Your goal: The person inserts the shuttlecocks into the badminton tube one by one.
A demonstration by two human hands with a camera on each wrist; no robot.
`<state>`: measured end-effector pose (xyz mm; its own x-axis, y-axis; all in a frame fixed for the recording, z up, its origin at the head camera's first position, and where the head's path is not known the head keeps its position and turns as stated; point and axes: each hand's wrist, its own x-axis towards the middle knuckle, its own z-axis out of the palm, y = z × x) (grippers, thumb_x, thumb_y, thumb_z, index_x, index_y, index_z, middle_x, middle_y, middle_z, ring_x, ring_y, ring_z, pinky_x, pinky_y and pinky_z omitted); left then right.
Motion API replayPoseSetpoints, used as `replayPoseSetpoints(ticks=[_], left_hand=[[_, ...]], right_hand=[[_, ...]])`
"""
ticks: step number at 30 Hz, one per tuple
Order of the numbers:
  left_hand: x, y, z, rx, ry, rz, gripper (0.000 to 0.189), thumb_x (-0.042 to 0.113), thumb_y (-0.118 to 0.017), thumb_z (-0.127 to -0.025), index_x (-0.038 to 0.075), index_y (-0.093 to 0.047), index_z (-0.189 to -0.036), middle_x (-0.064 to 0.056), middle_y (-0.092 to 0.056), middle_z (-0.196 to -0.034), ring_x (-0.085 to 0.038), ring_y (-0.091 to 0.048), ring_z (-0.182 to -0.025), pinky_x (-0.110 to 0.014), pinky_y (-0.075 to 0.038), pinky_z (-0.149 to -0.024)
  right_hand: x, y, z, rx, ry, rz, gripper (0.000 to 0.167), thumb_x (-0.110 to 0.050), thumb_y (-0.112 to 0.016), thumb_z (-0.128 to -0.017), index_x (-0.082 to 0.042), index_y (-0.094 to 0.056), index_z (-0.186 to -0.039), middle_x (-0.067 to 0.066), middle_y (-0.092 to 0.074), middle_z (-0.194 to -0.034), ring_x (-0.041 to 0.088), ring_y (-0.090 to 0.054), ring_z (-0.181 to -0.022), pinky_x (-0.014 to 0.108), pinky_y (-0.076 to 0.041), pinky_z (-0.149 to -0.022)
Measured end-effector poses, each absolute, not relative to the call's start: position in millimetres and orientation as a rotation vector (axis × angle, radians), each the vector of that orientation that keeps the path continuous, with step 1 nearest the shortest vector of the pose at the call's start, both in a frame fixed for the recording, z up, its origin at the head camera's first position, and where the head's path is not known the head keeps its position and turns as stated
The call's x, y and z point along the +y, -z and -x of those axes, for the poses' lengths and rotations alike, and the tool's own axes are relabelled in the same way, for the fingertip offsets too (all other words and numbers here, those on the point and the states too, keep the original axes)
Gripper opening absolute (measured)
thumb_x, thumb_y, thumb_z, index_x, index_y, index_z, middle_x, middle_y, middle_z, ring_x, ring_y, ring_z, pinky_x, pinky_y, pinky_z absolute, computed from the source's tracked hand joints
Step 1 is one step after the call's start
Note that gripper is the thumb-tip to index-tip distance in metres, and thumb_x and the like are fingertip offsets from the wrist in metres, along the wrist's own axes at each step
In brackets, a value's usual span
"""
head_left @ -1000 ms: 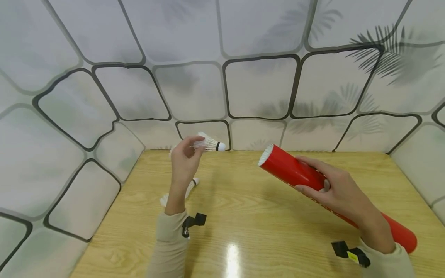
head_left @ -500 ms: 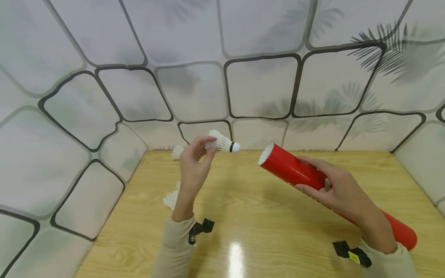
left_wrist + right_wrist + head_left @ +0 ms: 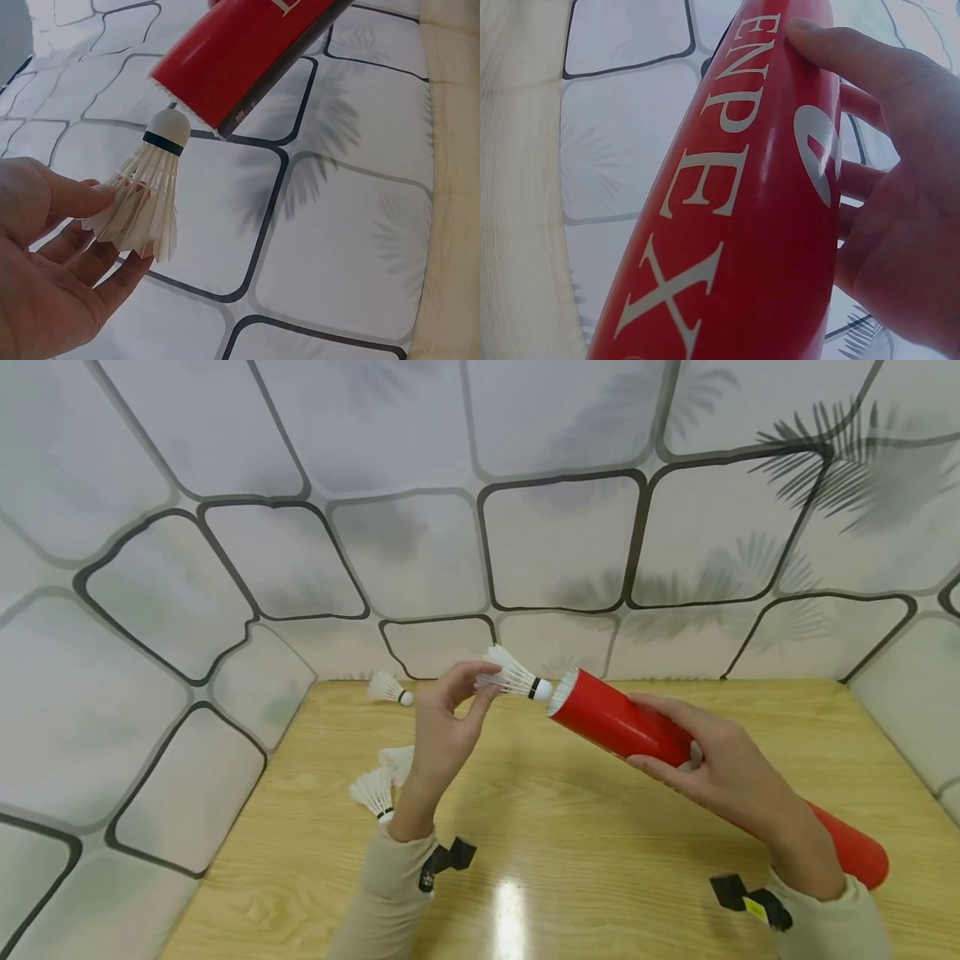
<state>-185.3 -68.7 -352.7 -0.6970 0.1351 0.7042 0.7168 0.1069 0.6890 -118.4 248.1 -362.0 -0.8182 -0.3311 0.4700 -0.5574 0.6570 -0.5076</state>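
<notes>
My left hand (image 3: 450, 727) pinches a white shuttlecock (image 3: 516, 677) by its feather skirt, thumb on one side and fingers on the other. The shuttlecock's cork, with a dark band, points right at the open mouth of a red shuttlecock tube (image 3: 622, 718). White feather tips show just inside that mouth. My right hand (image 3: 727, 768) grips the tube around its middle, and the tube slants down to the right. Large white letters run along the tube (image 3: 727, 187) in the right wrist view. From the left wrist, the cork of the shuttlecock (image 3: 161, 157) appears right at the tube's rim.
On the wooden table (image 3: 562, 852), one shuttlecock (image 3: 390, 688) lies at the back left. Two more lie beside my left wrist, the nearer shuttlecock (image 3: 374, 795) partly against the sleeve. A patterned wall (image 3: 562, 543) rises behind the table's back edge.
My left hand has carried the shuttlecock rightward to the tube's mouth. The shuttlecocks on the table behind that hand have come into view. The right hand and tube have barely shifted.
</notes>
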Motion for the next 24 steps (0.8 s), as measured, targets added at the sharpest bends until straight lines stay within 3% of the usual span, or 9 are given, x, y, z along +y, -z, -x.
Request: replayPoseSetpoints(ticks=[17, 24], left_hand=[[-52, 362, 180, -1.972, 1.489, 0.943, 0.019, -0.005, -0.071, -0.094, 0.0, -0.072, -0.112, -0.012, -0.075, -0.109, -0.02, -0.072, -0.1, -0.032, -0.058, -0.09], [-48, 364, 178, -1.983, 1.497, 0.963, 0.02, -0.005, -0.072, -0.093, 0.0, -0.072, -0.112, -0.011, -0.075, -0.108, -0.018, -0.072, -0.1, -0.031, -0.058, -0.09]], right_hand=[[241, 366, 120, -2.528, -0.885, -0.743, 0.074, -0.018, -0.091, -0.079, -0.023, -0.057, -0.145, 0.003, -0.068, -0.127, 0.019, -0.065, -0.097, 0.03, -0.059, -0.066], [240, 368, 120, -2.538, -0.93, -0.738, 0.073, -0.016, -0.09, -0.081, -0.023, -0.057, -0.146, 0.006, -0.067, -0.128, 0.023, -0.064, -0.097, 0.026, -0.058, -0.059]])
